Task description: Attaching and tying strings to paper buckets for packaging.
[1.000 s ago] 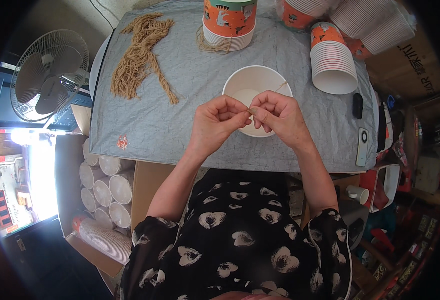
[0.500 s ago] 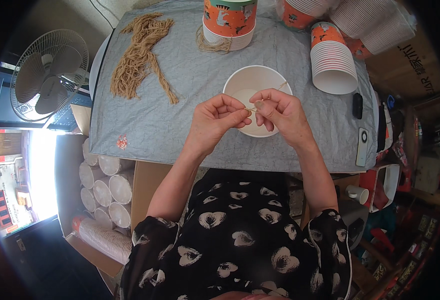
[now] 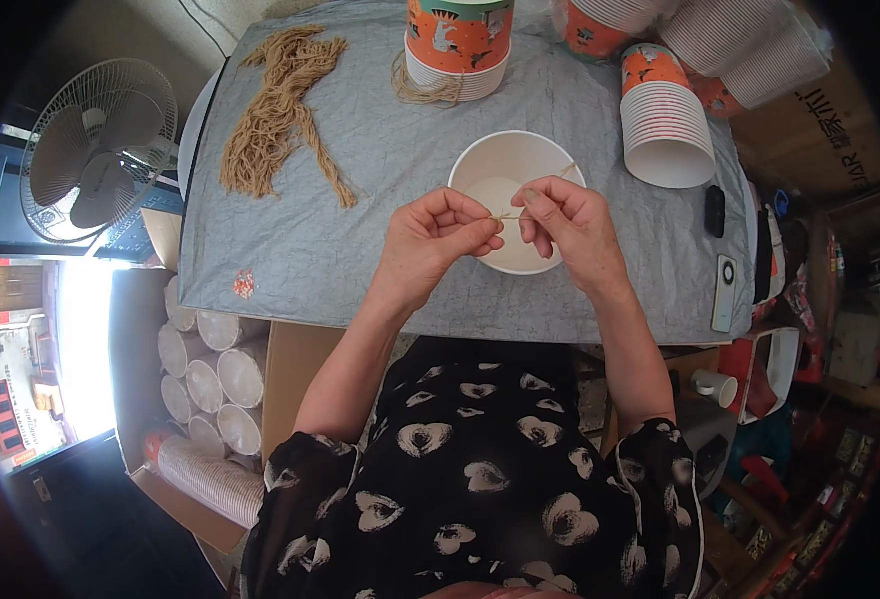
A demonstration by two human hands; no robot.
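Note:
A thin tan string (image 3: 509,217) runs between my two hands, above a white paper bucket (image 3: 480,160) whose open mouth faces up. My left hand (image 3: 433,238) is closed, pinching one part of the string between thumb and forefinger. In a pinch on the string's other side is my right hand (image 3: 572,225). A small knot or loop seems to sit near the left fingertips, too fine to make out. Another bit of tan cord shows at the bucket's right rim, and both hands hide its near part.
On the grey-covered table (image 3: 360,270) lies a bundle of tan strings (image 3: 275,120) at the left. A stack of orange printed buckets (image 3: 458,50) stands behind, another stack (image 3: 668,130) lies right. A black object (image 3: 715,211) and a phone-like slab (image 3: 724,294) are near the right edge.
My right hand has drawn slightly to the right, away from the left, and more string shows between them. The left hand has stayed in place.

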